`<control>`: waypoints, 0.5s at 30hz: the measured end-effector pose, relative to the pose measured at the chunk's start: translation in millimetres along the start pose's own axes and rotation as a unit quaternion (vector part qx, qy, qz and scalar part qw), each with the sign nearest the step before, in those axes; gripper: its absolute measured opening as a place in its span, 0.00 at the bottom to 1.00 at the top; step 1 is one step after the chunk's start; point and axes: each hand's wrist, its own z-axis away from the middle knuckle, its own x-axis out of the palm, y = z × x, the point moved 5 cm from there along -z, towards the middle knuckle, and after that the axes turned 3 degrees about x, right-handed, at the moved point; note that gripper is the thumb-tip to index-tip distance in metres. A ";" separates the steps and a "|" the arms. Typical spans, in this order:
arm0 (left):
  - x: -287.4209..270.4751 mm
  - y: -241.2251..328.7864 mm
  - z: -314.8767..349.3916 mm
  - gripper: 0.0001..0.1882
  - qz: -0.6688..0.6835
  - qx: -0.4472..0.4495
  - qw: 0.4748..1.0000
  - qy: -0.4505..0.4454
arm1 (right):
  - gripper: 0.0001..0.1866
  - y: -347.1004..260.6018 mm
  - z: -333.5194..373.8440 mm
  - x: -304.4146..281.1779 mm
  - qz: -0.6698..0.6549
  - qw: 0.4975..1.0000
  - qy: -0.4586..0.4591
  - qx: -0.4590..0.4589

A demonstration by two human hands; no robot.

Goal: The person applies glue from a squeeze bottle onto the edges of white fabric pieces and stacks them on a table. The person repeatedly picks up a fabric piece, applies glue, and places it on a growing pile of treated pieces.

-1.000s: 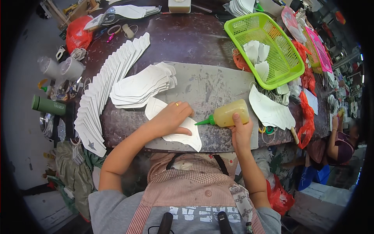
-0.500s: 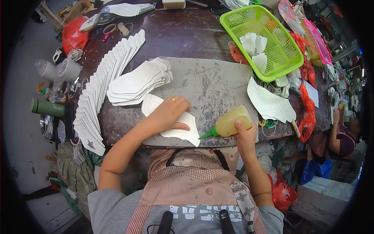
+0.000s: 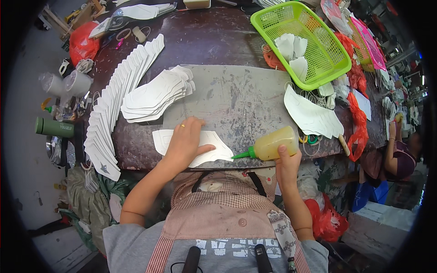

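A cut white sheet piece [image 3: 210, 144] lies near the front edge of the worn grey board [image 3: 236, 98]. Across it rests my left hand [image 3: 184, 143], fingers stretched out and thumb spread, pressing it from above. My right hand [image 3: 287, 164] is wrapped round a squeeze bottle [image 3: 276, 143] of yellowish liquid, tilted nearly level. Its green nozzle [image 3: 242, 155] points left, with the tip at the right end of the white piece. Beyond my left hand sits a stack of similar white pieces [image 3: 154, 95]. Whether liquid is coming out is too small to tell.
A long fanned row of white pieces [image 3: 116, 107] curves along the left. On the right are a green basket [image 3: 334, 75] holding some white pieces and another white stack [image 3: 312, 113]. A green flask [image 3: 54, 127] stands far left. Another person [image 3: 400, 157] works at far right.
The white piece has turned from slanting to nearly level, its left end swinging nearer to me. My left hand has shifted left with it. The bottle's nozzle stays at the piece's right end.
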 end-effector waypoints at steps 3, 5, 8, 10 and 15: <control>-2.2 4.3 -1.7 0.31 -0.035 -0.024 0.999 -0.012 | 0.26 6.5 2.0 -5.8 0.040 0.999 -0.012 0.000; -0.9 4.8 -0.1 0.27 -0.038 -0.029 0.999 -0.027 | 0.27 7.3 11.7 -13.2 0.041 0.999 -0.018 0.017; -4.3 0.0 -3.8 0.16 0.032 0.015 0.999 -0.032 | 0.29 -5.6 31.3 -33.3 -0.123 0.992 0.018 0.010; -24.1 13.8 -26.1 0.07 0.152 0.024 0.988 -0.021 | 0.30 -14.5 38.9 -76.3 -0.219 0.970 0.098 -0.028; -36.4 129.6 -149.4 0.04 0.219 0.260 0.940 -0.028 | 0.31 -41.5 48.7 -177.8 -0.357 0.906 0.164 -0.155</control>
